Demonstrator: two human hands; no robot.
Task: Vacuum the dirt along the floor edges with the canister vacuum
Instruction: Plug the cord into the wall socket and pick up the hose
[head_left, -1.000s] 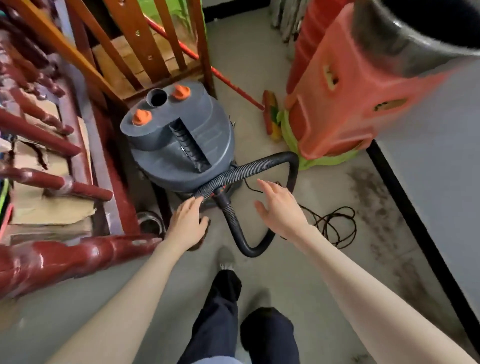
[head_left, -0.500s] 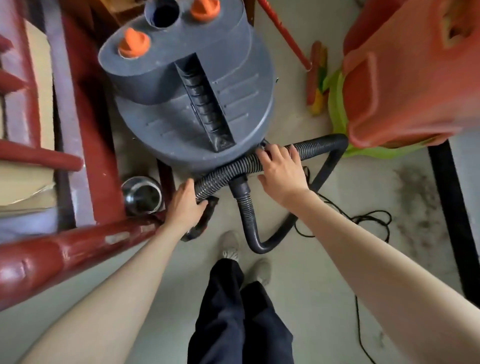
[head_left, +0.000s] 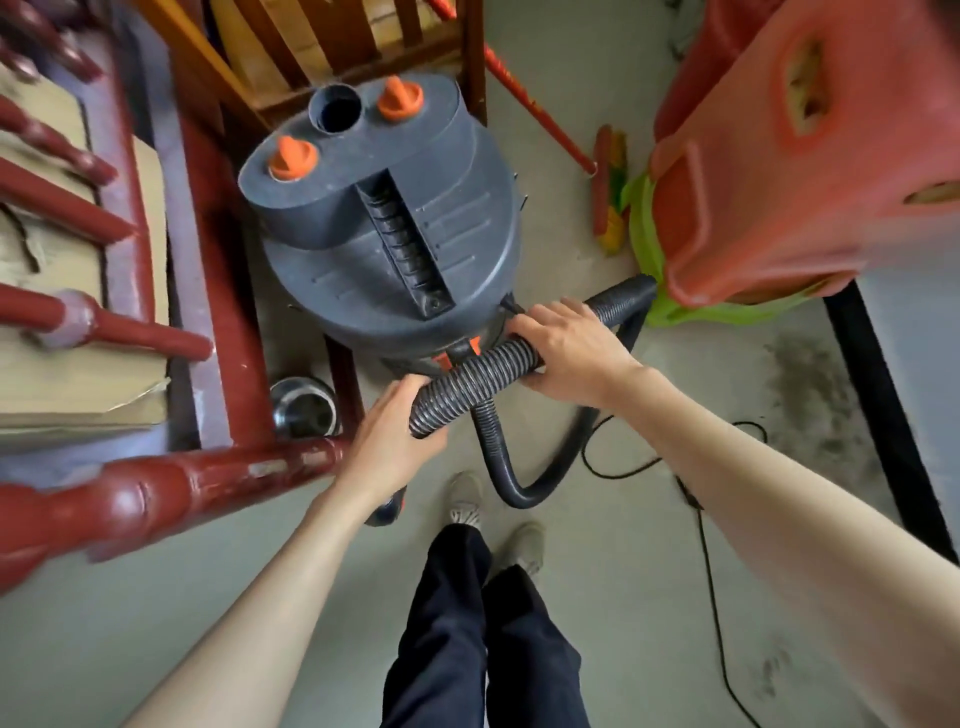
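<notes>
Floor-standing vacuum (head_left: 384, 249); hose (head_left: 478, 376) slants lower-left to upper-right.

A grey canister vacuum (head_left: 384, 234) is standing on the dusty concrete floor (head_left: 649, 597), its black cord (head_left: 706, 561) trailing alongside, with what appears to be a steel bowl (head_left: 304, 408) sitting nearby and dirt (head_left: 815, 395) gathering at the edge.

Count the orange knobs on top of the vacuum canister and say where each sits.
2. One orange knob sits at the lid's near-left end; the other orange knob sits at the far end, right of the open round port. None looks hidden.
</notes>
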